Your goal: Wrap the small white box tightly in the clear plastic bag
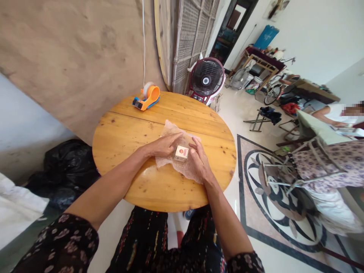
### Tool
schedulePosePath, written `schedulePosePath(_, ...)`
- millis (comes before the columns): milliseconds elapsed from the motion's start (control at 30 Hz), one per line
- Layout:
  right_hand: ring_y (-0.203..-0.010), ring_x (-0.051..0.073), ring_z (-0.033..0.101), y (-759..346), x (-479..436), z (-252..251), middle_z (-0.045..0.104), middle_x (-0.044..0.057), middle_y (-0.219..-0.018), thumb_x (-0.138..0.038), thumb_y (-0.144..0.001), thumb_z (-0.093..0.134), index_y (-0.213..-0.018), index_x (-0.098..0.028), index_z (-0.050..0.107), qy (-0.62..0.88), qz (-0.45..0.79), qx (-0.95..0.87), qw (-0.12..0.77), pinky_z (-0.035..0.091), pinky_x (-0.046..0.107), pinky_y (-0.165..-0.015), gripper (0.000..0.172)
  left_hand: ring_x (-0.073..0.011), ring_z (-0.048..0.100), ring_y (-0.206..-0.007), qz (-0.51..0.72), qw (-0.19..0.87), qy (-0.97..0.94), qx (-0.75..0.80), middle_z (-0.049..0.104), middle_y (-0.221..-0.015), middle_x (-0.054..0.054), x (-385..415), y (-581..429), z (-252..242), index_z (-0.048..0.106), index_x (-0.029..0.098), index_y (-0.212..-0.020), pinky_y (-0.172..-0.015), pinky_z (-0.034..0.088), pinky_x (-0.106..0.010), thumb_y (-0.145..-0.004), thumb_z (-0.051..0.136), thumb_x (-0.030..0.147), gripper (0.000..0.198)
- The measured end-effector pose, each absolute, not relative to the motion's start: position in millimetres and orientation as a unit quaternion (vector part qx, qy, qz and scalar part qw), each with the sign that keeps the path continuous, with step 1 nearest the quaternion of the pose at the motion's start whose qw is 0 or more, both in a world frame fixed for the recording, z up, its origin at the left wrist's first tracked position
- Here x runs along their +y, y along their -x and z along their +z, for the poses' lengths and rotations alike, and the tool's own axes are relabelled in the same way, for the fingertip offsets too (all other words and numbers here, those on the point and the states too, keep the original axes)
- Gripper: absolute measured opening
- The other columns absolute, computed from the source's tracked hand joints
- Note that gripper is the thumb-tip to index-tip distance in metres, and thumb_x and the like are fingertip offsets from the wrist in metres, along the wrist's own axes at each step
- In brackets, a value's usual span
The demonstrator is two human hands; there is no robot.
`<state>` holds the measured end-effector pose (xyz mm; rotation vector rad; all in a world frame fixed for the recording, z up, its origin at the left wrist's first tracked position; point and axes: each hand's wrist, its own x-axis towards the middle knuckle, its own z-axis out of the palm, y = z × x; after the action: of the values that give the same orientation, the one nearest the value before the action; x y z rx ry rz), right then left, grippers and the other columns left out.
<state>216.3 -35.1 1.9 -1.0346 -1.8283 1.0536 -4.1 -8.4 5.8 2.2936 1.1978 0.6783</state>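
Observation:
On a round wooden table [125,132] lies a sheet of bubble wrap [167,131], partly crumpled. Near the middle of the sheet rests a small cream box [181,152] with a red and orange mark on top. My left hand [166,145] lies on the wrap at the box's left side, fingers stretched out, the index pointing past the box. On the right, my right hand [199,159] is over the wrap with its fingers apart and its thumb close to the box. Neither hand grips anything.
An orange tape dispenser [148,98] with a blue base stands at the table's back left. Behind the table is a dark red fan [207,80]. Black plastic bags [68,167] lie at the left. Farther right, a person [338,113] is beside a cloth-covered table.

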Motion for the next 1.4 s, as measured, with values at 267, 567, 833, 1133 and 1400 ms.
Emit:
schedulePosePath(267,-0.131,0.025,0.048,-217.5,-21.8,-1.6,0.033,0.004,-0.155,-0.058,-0.090,0.047,-0.142,-0.029,0.042,0.403,0.507,-0.642,0.410,0.043,0.043,-0.105,0.060,-0.0238,0.057,-0.121,0.277,0.345,-0.764,0.470,0.055,-0.139,-0.012,-18.1,7.6,27.7,0.040,0.015,-0.143,-0.100,0.047,-0.036,-0.082,0.044,0.023,0.061)
schedulePosePath(567,-0.129,0.024,0.049,-220.6,-19.4,2.3,0.033,0.001,-0.155,-0.061,-0.092,0.040,-0.142,-0.033,0.041,0.388,0.512,-0.643,0.416,0.049,0.040,-0.097,0.058,-0.0273,0.055,-0.122,0.214,0.189,-0.841,0.459,0.060,-0.132,-0.008,-76.9,-10.0,65.1,0.057,0.023,-0.129,-0.104,0.042,-0.040,-0.080,0.066,0.043,0.054)
schedulePosePath(833,-0.134,0.025,0.043,-224.4,-15.9,2.3,0.035,0.002,-0.154,-0.063,-0.090,0.043,-0.139,-0.032,0.047,0.382,0.521,-0.632,0.429,0.050,0.041,-0.095,0.058,-0.0328,0.038,-0.137,0.170,0.068,-0.880,0.438,0.038,-0.151,-0.011,-112.4,-20.7,34.0,0.056,0.026,-0.130,-0.110,0.035,-0.049,-0.075,0.073,0.034,0.059)
schedulePosePath(1133,-0.138,0.022,0.040,-225.7,-14.1,4.4,0.047,0.004,-0.147,-0.062,-0.091,0.042,-0.139,-0.032,0.046,0.356,0.563,-0.615,0.422,0.045,0.044,-0.101,0.057,-0.0308,0.045,-0.132,0.229,-0.018,-0.858,0.460,0.049,-0.141,-0.016,-107.9,-34.2,26.0,0.066,0.016,-0.082,-0.106,0.040,-0.048,-0.086,0.052,0.017,0.015)
schedulePosePath(1400,-0.131,0.026,0.049,-238.2,-8.8,11.1,0.054,0.008,-0.141,-0.069,-0.086,0.043,-0.132,-0.028,0.055,0.358,0.622,-0.558,0.417,0.045,0.049,-0.101,0.063,-0.0225,0.061,-0.112,0.291,0.110,-0.812,0.494,0.067,-0.119,-0.008,-79.6,-25.8,31.5,0.062,0.019,-0.079,-0.096,0.049,-0.040,-0.084,0.052,0.023,0.012)
